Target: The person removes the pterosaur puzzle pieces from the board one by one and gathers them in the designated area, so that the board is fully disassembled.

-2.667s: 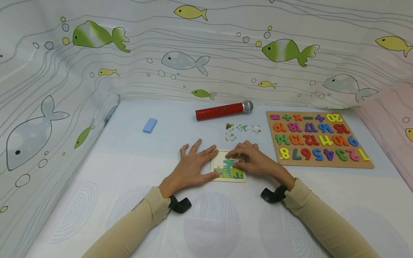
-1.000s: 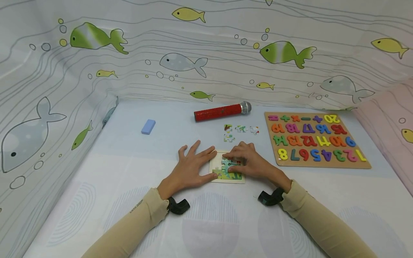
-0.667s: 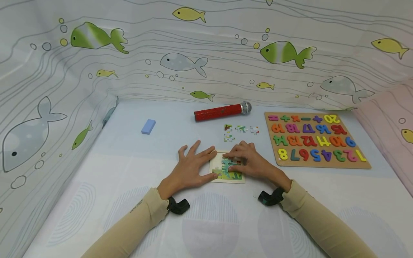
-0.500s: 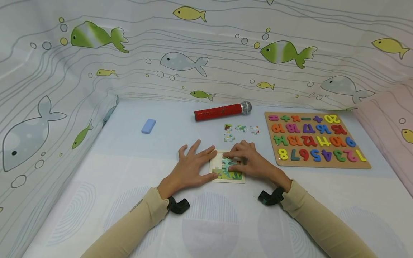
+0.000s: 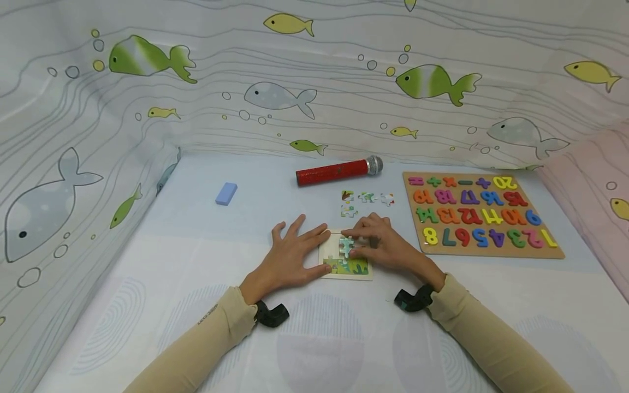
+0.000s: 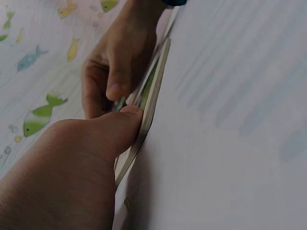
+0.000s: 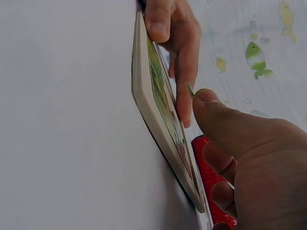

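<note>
A small wooden jigsaw tray (image 5: 324,252) with a pale frame lies on the table, green pieces fitted along its near row. My left hand (image 5: 287,255) rests with spread fingers at its left side; the thumb presses on the frame's edge in the left wrist view. Between thumb and fingertips my right hand (image 5: 385,245) pinches a teal and green jigsaw piece (image 5: 346,246) over the tray. In the right wrist view the piece shows edge-on at the thumb tip, raised off the tray. The right hand hides the tray's right part.
Several loose jigsaw pieces (image 5: 348,210) lie just beyond the tray. Behind them is a red microphone (image 5: 334,173) with a silver head. A number board (image 5: 491,248) stands to the right, and a blue block (image 5: 226,194) lies at the far left.
The teal jigsaw piece, earlier flat among the others in the tray, is now lifted out in the right hand's pinch. The left hand has stayed in place.
</note>
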The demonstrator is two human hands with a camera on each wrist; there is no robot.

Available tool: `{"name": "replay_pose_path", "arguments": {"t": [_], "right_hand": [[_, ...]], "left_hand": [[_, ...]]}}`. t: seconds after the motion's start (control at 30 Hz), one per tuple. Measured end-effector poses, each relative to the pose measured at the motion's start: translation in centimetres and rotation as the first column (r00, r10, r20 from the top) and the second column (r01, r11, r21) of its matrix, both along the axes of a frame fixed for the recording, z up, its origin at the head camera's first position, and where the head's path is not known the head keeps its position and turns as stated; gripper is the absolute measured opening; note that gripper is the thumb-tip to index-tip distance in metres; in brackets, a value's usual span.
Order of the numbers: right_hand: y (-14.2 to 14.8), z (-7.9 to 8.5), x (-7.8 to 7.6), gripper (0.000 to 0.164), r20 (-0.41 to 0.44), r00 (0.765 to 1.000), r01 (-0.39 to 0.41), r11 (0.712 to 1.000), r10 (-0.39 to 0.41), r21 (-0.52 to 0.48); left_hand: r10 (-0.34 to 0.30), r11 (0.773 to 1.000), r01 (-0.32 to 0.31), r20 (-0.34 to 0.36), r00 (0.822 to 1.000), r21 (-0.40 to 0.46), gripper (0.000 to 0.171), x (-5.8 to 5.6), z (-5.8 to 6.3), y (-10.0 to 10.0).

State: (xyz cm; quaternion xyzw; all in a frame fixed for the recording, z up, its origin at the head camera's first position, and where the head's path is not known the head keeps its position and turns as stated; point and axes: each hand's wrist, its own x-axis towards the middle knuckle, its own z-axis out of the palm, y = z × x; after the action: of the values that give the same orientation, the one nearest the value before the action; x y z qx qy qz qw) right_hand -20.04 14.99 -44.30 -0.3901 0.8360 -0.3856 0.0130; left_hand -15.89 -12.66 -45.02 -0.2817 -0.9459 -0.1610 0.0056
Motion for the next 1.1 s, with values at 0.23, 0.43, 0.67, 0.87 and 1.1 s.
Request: {"name": "replay_pose_path", "arguments": {"t": [0.23, 0.43, 0.67, 0.87, 1.1], "right_hand": [[0.5, 0.1, -0.4, 0.042, 0.017, 0.999, 0.035, 0.999, -0.035, 0.006], [1.2, 0.3, -0.9, 0.043, 0.004, 0.998, 0.058, 0.998, -0.058, -0.009], [2.1, 0.4, -1.9, 0.042, -0.006, 0.992, 0.122, 0.993, -0.122, 0.001], [3.0, 0.2, -2.6, 0.041, -0.021, 0.987, 0.161, 0.987, -0.161, 0.023], [3.7, -0.1, -3.5, 0.039, -0.070, 0.979, 0.192, 0.981, -0.190, 0.013]], "left_hand": [[0.005, 1.000, -0.005, 0.004, 1.000, -0.006, 0.079, 0.1, 0.1, 0.0], [0.009, 1.000, -0.009, 0.015, 1.000, 0.003, 0.079, 0.2, 0.2, 0.0], [0.010, 1.000, -0.010, 0.013, 1.000, 0.016, 0.078, 0.3, 0.2, 0.0], [0.010, 1.000, -0.010, 0.008, 1.000, 0.001, 0.078, 0.2, 0.1, 0.1], [0.005, 1.000, -0.005, 0.003, 1.000, 0.000, 0.078, 0.2, -0.1, 0.1]]}}
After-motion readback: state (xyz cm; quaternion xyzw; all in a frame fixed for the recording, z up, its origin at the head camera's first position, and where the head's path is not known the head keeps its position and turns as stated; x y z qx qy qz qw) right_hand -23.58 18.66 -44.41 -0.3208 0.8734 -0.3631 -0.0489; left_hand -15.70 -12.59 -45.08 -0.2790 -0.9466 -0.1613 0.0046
